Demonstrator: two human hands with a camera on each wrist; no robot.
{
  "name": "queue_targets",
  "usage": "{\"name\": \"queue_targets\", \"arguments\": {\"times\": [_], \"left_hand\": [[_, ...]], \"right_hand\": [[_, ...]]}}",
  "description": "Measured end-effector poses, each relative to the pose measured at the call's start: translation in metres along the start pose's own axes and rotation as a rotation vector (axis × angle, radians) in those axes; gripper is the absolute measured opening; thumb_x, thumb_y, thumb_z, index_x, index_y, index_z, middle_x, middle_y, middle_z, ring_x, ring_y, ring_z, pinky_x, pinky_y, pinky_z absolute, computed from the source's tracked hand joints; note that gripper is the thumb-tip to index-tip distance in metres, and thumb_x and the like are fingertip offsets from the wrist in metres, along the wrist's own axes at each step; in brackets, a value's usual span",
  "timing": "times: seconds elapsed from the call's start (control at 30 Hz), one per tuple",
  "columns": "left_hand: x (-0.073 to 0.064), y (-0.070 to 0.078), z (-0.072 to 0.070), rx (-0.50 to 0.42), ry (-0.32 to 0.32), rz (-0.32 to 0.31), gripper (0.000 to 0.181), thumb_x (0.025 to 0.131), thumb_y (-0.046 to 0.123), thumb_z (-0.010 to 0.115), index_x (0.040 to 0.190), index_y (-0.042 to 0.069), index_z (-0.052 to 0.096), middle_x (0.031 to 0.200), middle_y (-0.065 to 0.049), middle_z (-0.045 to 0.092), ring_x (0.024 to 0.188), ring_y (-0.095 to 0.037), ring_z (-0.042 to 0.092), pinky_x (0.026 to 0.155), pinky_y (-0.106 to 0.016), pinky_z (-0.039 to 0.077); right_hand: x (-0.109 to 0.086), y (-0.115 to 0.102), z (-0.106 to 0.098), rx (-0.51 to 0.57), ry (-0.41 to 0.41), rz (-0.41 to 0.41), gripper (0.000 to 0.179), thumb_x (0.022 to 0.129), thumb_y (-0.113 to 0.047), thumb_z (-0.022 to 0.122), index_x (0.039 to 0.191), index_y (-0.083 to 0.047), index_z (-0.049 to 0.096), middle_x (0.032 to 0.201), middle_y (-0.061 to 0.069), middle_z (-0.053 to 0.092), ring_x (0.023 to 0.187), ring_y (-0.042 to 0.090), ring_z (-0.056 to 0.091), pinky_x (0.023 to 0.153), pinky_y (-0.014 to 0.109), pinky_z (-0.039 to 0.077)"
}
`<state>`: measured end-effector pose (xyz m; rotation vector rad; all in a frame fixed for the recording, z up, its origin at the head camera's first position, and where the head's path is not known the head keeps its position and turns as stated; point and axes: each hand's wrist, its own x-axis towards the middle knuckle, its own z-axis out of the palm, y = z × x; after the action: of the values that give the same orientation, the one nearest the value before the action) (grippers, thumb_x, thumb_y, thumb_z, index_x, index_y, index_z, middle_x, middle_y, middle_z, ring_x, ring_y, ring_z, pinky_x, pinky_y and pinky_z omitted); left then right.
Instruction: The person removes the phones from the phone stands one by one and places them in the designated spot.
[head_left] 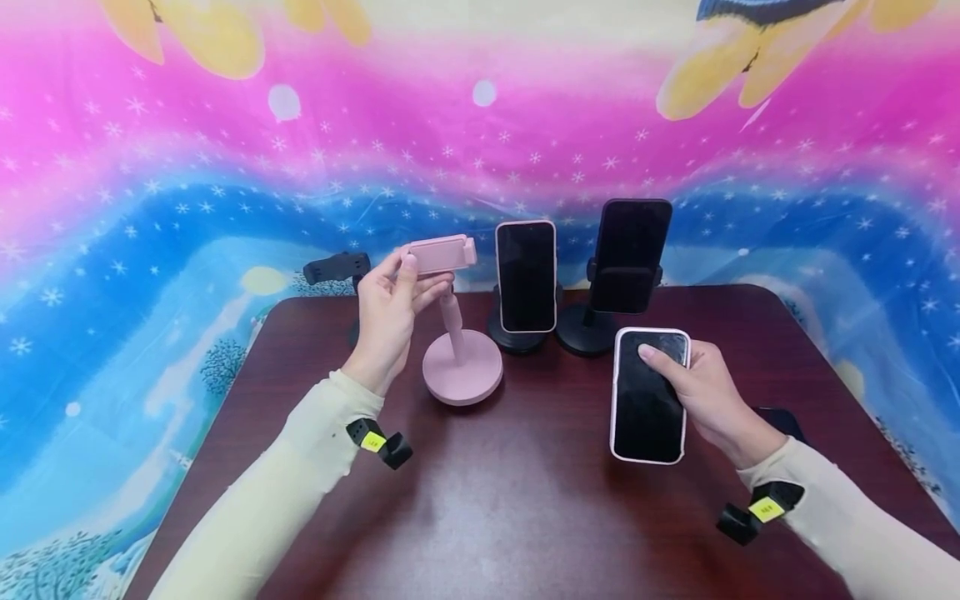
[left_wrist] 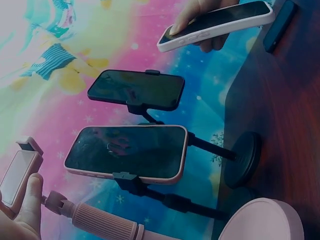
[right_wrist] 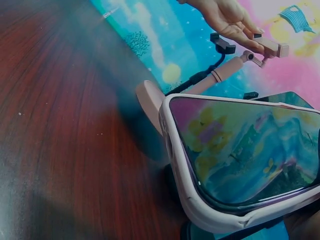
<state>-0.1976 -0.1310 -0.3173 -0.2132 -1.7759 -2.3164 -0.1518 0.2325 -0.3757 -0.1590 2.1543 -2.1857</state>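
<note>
My left hand grips the clamp head of a pink phone stand, thumb on its front and fingers behind. The stand's round base rests on the table. Off to the right, my right hand holds a phone in a white case above the table, with the thumb across the dark screen. That phone is upright and apart from the stand. In the right wrist view its screen reflects the patterned cloth, and the right hand's fingers are mostly hidden.
Behind, a pink-cased phone and a black phone sit in black stands. Another black stand, without a phone, is partly hidden behind my left hand. A dark phone-like slab lies by my right wrist. Patterned cloth hangs behind the brown table.
</note>
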Motion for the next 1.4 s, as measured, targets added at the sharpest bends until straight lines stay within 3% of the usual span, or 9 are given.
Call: {"name": "queue_targets", "arguments": {"times": [0.23,0.47,0.7,1.0,1.4], "left_hand": [[0.006,-0.004,-0.002,0.015,0.041,-0.034,0.042,0.106,0.026,0.049,0.141,0.005,0.055,0.128,-0.019,0.062,0.100,-0.020,0.075,0.093,-0.030,0.059],[0.020,-0.014,-0.001,0.015,0.052,-0.023,0.043,0.107,0.027,0.046,0.143,0.005,0.053,0.130,-0.021,0.062,0.112,-0.032,0.072,0.094,-0.030,0.059],[0.033,-0.024,-0.001,0.013,0.083,-0.024,0.044,0.107,0.027,0.041,0.142,0.002,0.050,0.133,-0.025,0.060,0.105,-0.024,0.074,0.096,-0.030,0.058],[0.041,-0.025,-0.004,0.075,0.097,-0.058,0.046,0.108,0.028,0.040,0.147,0.005,0.046,0.137,-0.023,0.058,0.121,-0.037,0.067,0.098,-0.029,0.057],[0.054,-0.033,-0.010,0.072,0.126,-0.060,0.042,0.109,0.027,0.039,0.143,0.005,0.050,0.135,-0.026,0.059,0.108,-0.025,0.074,0.098,-0.032,0.057]], "right_hand": [[-0.004,0.004,-0.004,-0.013,0.004,0.010,0.023,0.102,-0.012,0.060,0.093,-0.025,0.078,0.081,-0.008,0.079,0.072,0.005,0.075,0.065,0.021,0.060],[-0.007,0.006,-0.008,-0.002,-0.003,-0.001,0.022,0.102,-0.013,0.060,0.094,-0.024,0.077,0.080,-0.008,0.079,0.072,0.004,0.075,0.065,0.021,0.060],[-0.007,0.009,-0.007,-0.004,0.012,0.011,0.024,0.102,-0.012,0.060,0.092,-0.024,0.078,0.079,-0.007,0.079,0.071,0.005,0.075,0.064,0.021,0.060],[-0.008,0.009,-0.009,-0.019,0.012,0.015,0.022,0.102,-0.013,0.060,0.094,-0.025,0.077,0.080,-0.008,0.079,0.071,0.005,0.075,0.064,0.021,0.060],[-0.012,0.009,-0.023,-0.023,0.014,0.045,0.021,0.102,-0.013,0.060,0.095,-0.024,0.076,0.080,-0.007,0.079,0.070,0.006,0.075,0.063,0.022,0.060]]}}
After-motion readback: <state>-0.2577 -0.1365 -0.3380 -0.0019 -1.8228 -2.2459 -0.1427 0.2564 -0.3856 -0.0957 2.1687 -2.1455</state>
